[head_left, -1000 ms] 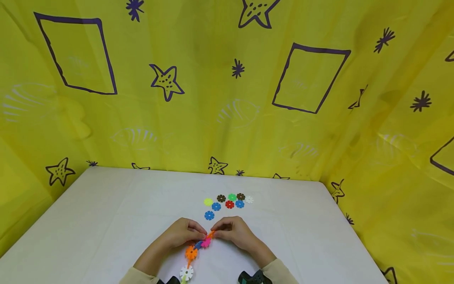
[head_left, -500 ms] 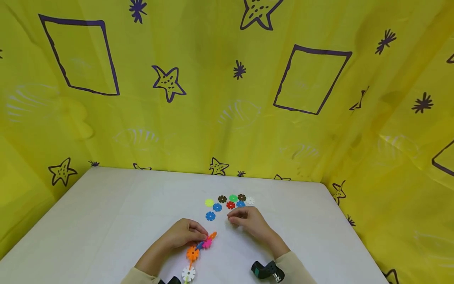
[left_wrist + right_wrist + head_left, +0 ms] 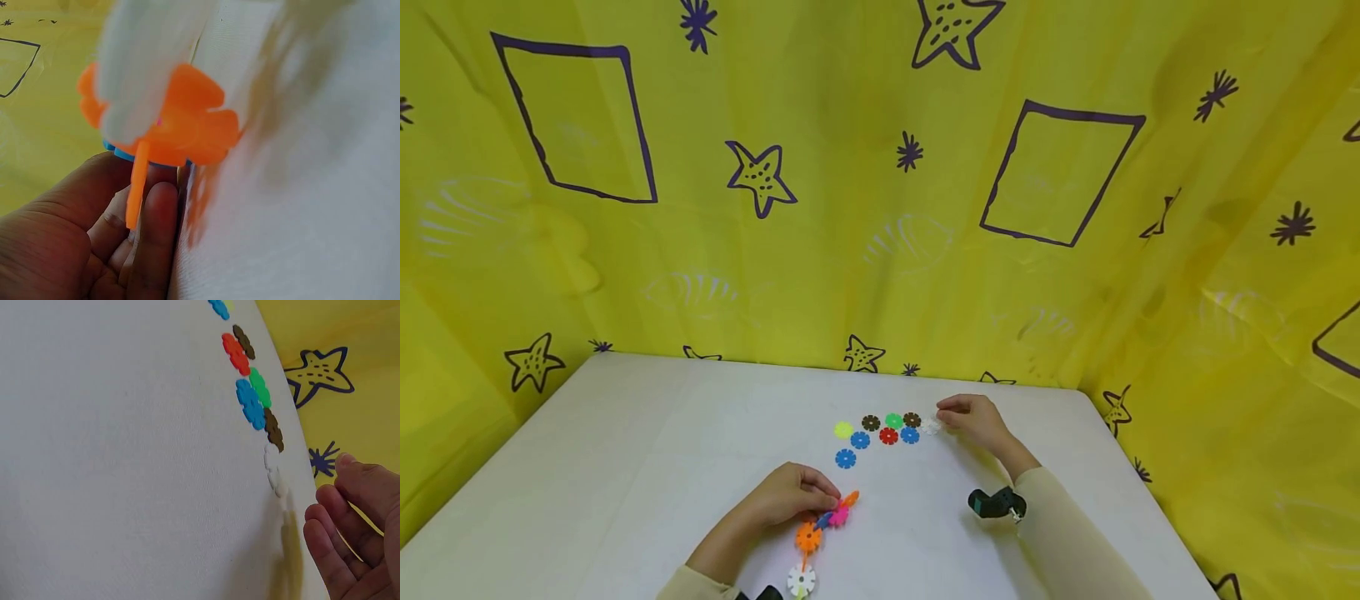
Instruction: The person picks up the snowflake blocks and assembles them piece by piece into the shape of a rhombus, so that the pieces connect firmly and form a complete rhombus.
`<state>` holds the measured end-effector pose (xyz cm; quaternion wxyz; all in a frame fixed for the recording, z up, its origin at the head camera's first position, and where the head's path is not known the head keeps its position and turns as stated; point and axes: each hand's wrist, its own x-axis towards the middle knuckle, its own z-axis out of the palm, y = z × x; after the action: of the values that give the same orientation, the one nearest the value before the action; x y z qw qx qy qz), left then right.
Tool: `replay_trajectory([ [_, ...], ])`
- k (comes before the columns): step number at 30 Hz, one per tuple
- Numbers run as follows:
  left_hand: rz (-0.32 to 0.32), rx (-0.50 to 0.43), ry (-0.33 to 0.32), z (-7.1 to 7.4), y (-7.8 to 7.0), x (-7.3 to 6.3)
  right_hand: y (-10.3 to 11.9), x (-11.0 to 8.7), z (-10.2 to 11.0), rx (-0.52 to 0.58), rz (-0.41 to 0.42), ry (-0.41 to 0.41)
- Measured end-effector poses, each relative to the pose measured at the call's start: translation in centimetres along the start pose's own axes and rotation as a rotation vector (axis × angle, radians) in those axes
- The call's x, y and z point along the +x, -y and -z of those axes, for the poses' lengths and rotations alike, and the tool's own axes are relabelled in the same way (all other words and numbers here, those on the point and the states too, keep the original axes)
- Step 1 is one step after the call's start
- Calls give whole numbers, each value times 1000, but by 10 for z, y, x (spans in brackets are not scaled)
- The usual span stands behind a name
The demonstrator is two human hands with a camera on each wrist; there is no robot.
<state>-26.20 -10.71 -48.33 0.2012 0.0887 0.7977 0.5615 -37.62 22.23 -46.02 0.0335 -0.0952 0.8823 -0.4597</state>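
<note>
My left hand (image 3: 817,497) pinches a chain of joined snowflake discs (image 3: 820,523) lying on the white table (image 3: 625,450): orange, pink, blue, orange and white pieces. The left wrist view shows an orange disc (image 3: 187,125) up close over my fingers (image 3: 147,231), blurred. My right hand (image 3: 947,414) hovers with loosely curled fingers beside a loose white disc (image 3: 931,426), holding nothing. In the right wrist view that white disc (image 3: 274,469) lies just ahead of my fingers (image 3: 334,544).
Several loose discs lie in a cluster mid-table: yellow-green (image 3: 843,430), brown (image 3: 870,422), green (image 3: 893,421), red (image 3: 888,436), blue (image 3: 846,458). A yellow curtain (image 3: 880,208) with drawn stars walls in the table's back and sides. A black wrist camera (image 3: 996,504) sits on my right arm.
My right hand let go of the chain and moved away and to the right, up to the loose white disc. My left hand kept its hold on the chain.
</note>
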Motion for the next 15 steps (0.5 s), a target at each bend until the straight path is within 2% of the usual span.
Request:
replay_trajectory([
  [6, -3, -8, 6, 1, 1, 1, -8, 7, 2, -117, -65, 14],
  [10, -2, -20, 8, 0, 1, 2, -9, 11, -1, -150, -59, 28],
  [15, 4, -32, 6, 1, 2, 2, -6, 14, -6, -173, -91, 39],
])
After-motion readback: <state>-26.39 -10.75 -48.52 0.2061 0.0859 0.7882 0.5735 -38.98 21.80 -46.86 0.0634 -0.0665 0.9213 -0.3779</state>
